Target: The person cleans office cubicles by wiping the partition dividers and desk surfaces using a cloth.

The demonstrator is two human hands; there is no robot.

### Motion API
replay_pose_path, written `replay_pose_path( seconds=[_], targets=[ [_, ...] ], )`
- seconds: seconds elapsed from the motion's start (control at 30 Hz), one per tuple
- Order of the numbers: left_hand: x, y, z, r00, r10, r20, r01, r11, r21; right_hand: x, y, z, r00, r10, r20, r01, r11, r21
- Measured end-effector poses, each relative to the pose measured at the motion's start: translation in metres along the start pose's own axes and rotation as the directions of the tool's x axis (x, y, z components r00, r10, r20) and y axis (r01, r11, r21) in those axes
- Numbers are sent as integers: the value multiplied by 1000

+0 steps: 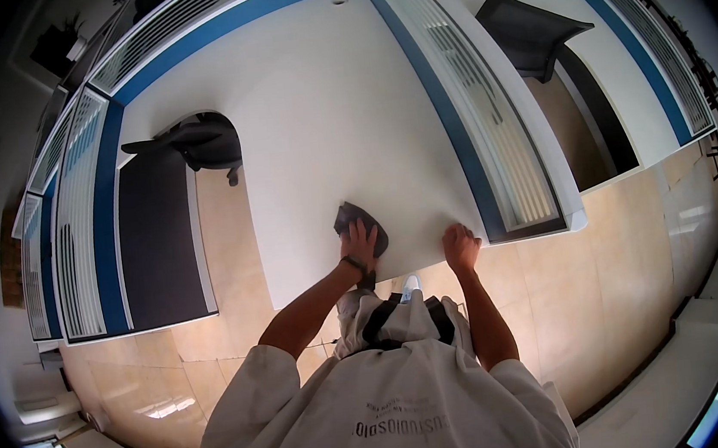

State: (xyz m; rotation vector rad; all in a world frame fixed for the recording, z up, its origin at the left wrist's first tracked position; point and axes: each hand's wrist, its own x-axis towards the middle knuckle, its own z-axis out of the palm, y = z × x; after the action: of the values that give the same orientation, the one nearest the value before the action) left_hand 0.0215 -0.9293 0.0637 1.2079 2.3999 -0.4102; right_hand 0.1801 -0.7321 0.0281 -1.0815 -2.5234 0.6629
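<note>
My left hand [360,243] lies on a dark grey cloth [346,216], pressing it against the white desk [316,142] near its front edge. Its fingers are stretched out and a little apart over the fabric, and a dark band circles the wrist. The cloth looks folded or bunched, with one corner pointing away from me. Further right, my right hand [462,247] rests at the desk's front right corner, fingers curled in. Whether anything is inside those fingers is hidden.
A blue-edged divider with a slatted glass panel [486,108] runs along the desk's right side. Black chairs [204,144] stand at left and beyond the divider. A dark grey panel [159,235] is at left. Tiled floor [547,292] surrounds the desk's front.
</note>
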Motion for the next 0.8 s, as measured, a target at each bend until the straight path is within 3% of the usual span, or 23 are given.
replay_pose_path(
  seconds=[0.23,0.67,0.73,0.8],
  targets=[
    [19,0,3,998,3,55,-12,985,175,0,0,1,999,27,19,-27,1000,13],
    [19,2,-23,991,29,127,-58,972,230,0,-9,-6,1000,8,-29,-7,1000,6],
    [9,1,-49,967,91,239,-149,960,236,0,-9,-5,999,10,-31,-10,1000,8],
    [21,-3,-30,975,91,201,-134,968,214,-1,-9,-4,999,13,-32,-12,1000,10]
  ],
)
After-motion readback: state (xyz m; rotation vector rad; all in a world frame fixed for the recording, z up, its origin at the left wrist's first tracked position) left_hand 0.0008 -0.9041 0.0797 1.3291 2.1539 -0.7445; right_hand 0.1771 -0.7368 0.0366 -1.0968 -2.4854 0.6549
